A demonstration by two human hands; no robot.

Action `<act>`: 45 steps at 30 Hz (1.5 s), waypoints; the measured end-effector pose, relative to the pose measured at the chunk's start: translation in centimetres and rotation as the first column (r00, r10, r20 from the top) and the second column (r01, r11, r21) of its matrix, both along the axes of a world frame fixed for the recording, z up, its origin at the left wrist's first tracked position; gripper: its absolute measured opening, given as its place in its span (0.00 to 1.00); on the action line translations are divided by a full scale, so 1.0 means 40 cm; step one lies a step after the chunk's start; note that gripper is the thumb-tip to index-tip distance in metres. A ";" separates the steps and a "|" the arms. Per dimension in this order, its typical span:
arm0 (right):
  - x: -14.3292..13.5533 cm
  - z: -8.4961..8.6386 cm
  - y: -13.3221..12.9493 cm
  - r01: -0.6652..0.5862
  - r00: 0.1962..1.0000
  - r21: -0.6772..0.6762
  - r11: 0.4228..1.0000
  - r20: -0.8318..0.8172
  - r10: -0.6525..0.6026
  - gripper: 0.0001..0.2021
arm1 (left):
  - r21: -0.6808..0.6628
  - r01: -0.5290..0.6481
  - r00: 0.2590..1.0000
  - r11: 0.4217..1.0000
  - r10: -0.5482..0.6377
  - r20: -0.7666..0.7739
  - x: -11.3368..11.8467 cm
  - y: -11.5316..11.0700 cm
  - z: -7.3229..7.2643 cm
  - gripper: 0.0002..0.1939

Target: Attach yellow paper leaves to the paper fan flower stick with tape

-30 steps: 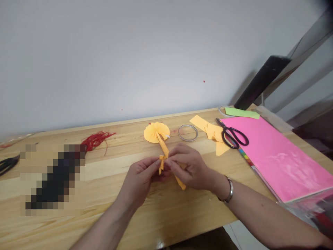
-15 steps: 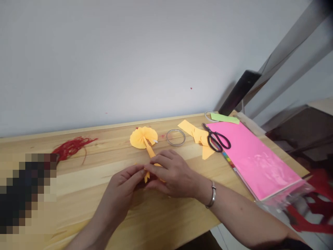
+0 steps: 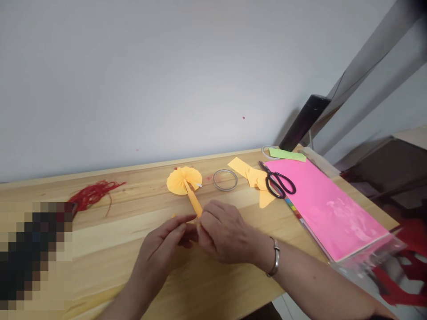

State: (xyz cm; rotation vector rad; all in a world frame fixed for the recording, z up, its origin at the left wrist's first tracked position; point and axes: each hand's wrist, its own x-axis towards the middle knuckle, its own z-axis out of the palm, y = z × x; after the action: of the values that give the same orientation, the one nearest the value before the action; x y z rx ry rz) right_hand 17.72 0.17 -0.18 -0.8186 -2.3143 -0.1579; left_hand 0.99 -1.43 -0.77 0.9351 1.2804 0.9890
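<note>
A pleated orange paper fan (image 3: 176, 181) lies on the table, its rounded edge away from me. Its narrow paper stem (image 3: 193, 200) runs towards me and disappears at my right hand. My right hand (image 3: 225, 231), wearing a silver bangle on the wrist, is closed around orange paper at the stem's near end; its fingers cover most of that paper. My left hand (image 3: 163, 242) is beside it, thumb and fingers drawn together, the fingertips close to the right hand's. What the left fingers pinch is hidden.
Black-handled scissors (image 3: 280, 184) lie across orange paper scraps (image 3: 247, 171) and a pink paper pack (image 3: 327, 209). Nearby are a grey ring (image 3: 225, 179), a green strip (image 3: 287, 154) and a black cylinder (image 3: 304, 122). Red threads (image 3: 95, 193) lie left, beside a blurred patch.
The right-hand fingers have curled in, and the forked orange paper tip seen between my hands is now hidden. More of the stem shows. The fan keeps its place on the table.
</note>
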 end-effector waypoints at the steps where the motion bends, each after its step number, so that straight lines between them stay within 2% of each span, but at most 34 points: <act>1: -0.002 0.000 -0.004 -0.016 1.000 0.014 1.000 0.000 0.016 0.11 | 0.015 -0.019 1.000 1.000 0.019 -0.011 0.000 0.000 0.002 0.14; 7: -0.014 -0.002 -0.019 -0.096 0.995 0.156 0.983 -0.016 0.100 0.14 | 0.098 -0.228 0.973 0.969 0.222 0.068 -0.015 0.011 0.014 0.14; 11: -0.009 0.010 -0.026 -0.157 0.987 0.169 0.973 0.001 0.159 0.08 | 0.162 -0.332 0.940 0.929 0.312 0.138 -0.031 0.021 0.014 0.13; 17: -0.029 0.049 -0.051 -0.262 0.965 0.323 0.909 0.059 0.257 0.09 | 0.158 -0.364 0.925 0.918 0.337 0.174 -0.033 0.030 0.013 0.12; 20: -0.028 0.086 0.012 -0.273 0.962 0.398 0.876 0.139 0.236 0.08 | 0.140 -0.350 0.931 0.926 0.327 0.160 -0.030 0.029 0.017 0.12; 21: -0.018 0.101 0.048 -0.214 0.972 0.405 0.889 0.174 0.154 0.09 | 0.137 -0.341 0.933 0.930 0.318 0.167 -0.031 0.029 0.017 0.12; 22: -0.004 0.118 0.088 -0.034 0.987 0.394 0.918 0.160 -0.032 0.10 | 0.137 -0.338 0.934 0.931 0.313 0.175 -0.032 0.028 0.016 0.12; 23: 0.016 0.135 0.128 0.283 0.934 0.326 0.902 0.122 -0.337 0.11 | 0.139 -0.335 0.933 0.932 0.308 0.183 -0.034 0.028 0.014 0.12; 24: 0.039 0.151 0.164 0.524 0.812 0.230 0.820 0.156 -0.563 0.12 | 0.141 -0.334 0.933 0.932 0.305 0.190 -0.036 0.028 0.011 0.12; 25: 0.066 0.163 0.194 0.687 0.679 0.152 0.711 0.215 -0.702 0.12 | 0.140 -0.335 0.932 0.932 0.307 0.192 -0.038 0.028 0.009 0.12; 26: 0.094 0.172 0.216 0.770 0.586 0.089 0.631 0.293 -0.756 0.13 | 0.135 -0.334 0.932 0.933 0.307 0.192 -0.038 0.028 0.008 0.12; 27: 0.121 0.176 0.228 0.827 0.517 0.032 0.561 0.347 -0.782 0.13 | 0.130 -0.333 0.932 0.934 0.306 0.192 -0.038 0.028 0.008 0.12; 28: 0.147 0.174 0.233 0.854 0.479 0.011 0.521 0.378 -0.792 0.13 | 0.127 -0.329 0.933 0.936 0.302 0.194 -0.037 0.027 0.009 0.12; 30: 0.190 0.157 0.229 0.873 0.439 -0.013 0.487 0.456 -0.774 0.12 | 0.123 -0.316 0.936 0.941 0.288 0.200 -0.033 0.025 0.013 0.11; 32: 0.222 0.127 0.220 0.890 0.407 -0.095 0.445 0.604 -0.685 0.12 | 0.114 -0.301 0.940 0.947 0.274 0.203 -0.028 0.023 0.017 0.11; 37: 0.272 0.059 0.237 0.839 0.492 -0.224 0.495 0.700 -0.517 0.15 | 0.098 -0.271 0.949 0.958 0.248 0.196 -0.027 0.023 0.014 0.12; 39: 0.285 0.042 0.250 0.826 0.515 -0.266 0.498 0.715 -0.472 0.17 | 0.106 -0.280 0.947 0.954 0.256 0.196 -0.029 0.023 0.012 0.12; 45: 0.305 0.021 0.257 0.823 0.537 -0.303 0.481 0.691 -0.483 0.20 | 0.106 -0.284 0.945 0.953 0.260 0.197 -0.028 0.023 0.018 0.13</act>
State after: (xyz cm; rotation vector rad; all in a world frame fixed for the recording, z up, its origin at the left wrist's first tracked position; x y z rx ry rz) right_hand 29.93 10.44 0.66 -2.3318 -2.3598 0.0451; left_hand -0.15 -0.51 -0.05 0.7592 1.2206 1.3597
